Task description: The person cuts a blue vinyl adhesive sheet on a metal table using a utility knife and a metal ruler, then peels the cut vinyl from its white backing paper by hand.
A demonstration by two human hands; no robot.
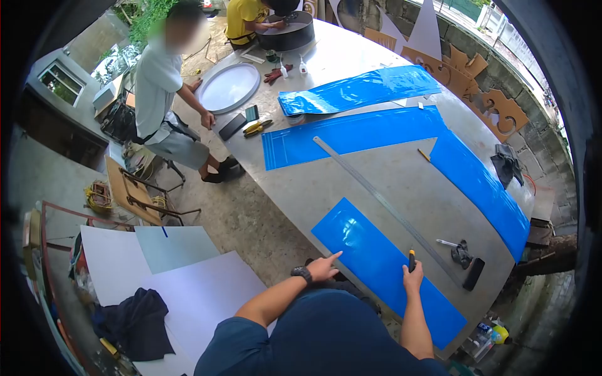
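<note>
A blue sheet (370, 250) with a glossy film lies along the near edge of the metal table (351, 178). My left hand (323, 268), with a dark watch at the wrist, is at the sheet's near edge; its index finger is stretched out towards the blue surface and the palm holds nothing. Over the sheet's right half, my right hand (412, 279) is wrapped round a yellow and black utility knife (411, 255), which points away from me. A long steel ruler (376, 194) lies diagonally just beyond the sheet.
More blue sheets (351, 141) lie across the table. A black block (474, 274), a pen (447, 242) and a pencil (424, 154) rest on it. One person (153, 94) stands at the left by a white disc (229, 86); another in yellow (241, 22) works at a round black frame (287, 37).
</note>
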